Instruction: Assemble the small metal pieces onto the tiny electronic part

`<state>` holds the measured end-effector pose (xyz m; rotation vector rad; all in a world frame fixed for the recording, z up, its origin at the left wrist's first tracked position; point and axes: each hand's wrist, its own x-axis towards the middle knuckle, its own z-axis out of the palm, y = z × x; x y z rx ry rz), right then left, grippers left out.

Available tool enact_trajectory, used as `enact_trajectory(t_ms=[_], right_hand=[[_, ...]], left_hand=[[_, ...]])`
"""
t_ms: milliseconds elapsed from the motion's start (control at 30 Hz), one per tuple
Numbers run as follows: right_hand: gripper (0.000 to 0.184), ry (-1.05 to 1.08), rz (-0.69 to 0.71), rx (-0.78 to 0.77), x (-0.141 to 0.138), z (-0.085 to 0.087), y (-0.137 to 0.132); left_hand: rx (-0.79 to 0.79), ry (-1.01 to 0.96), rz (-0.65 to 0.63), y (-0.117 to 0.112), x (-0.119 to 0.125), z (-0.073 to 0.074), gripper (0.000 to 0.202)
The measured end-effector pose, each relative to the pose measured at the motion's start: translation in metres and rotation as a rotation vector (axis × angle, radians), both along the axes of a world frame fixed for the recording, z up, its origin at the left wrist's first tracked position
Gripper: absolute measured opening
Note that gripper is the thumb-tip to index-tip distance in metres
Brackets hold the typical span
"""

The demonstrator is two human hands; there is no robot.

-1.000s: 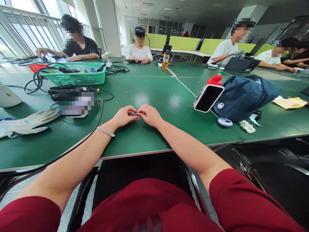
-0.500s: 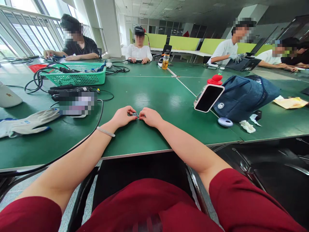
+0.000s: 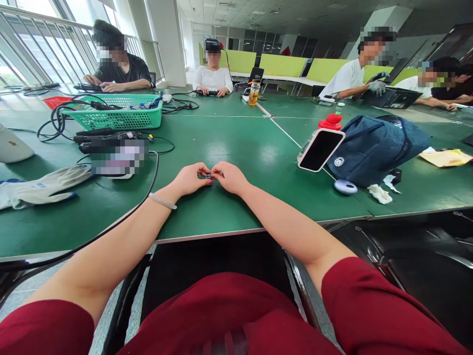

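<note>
Your left hand [image 3: 192, 178] grasps a small metallic piece [image 3: 208, 176], and your right hand [image 3: 229, 177] pinches it from the other side. The piece is between your two hands, near the edge of the green surface [image 3: 236, 212]; its shape is mostly hidden. Well to the left lies a pale glove [image 3: 44, 187]; to the right, a phone [image 3: 320, 150] stands tilted beside a blue bag [image 3: 380, 150].

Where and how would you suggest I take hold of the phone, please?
I'd grip the phone by its two long edges with the right hand, coming from the near side: it stands tilted, screen facing that way, while the bag would probably hinder reaching from the right.
</note>
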<state>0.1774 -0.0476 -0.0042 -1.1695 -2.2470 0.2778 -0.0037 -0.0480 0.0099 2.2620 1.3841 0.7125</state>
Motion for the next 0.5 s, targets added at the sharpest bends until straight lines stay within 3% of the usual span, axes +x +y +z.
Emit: enact_trajectory(t_ms=[500], right_hand=[[0.006, 0.108, -0.014, -0.027, 0.0007, 0.0001, -0.0002]], left_hand=[[-0.021, -0.052, -0.05, 0.0013, -0.0011, -0.002, 0.028]])
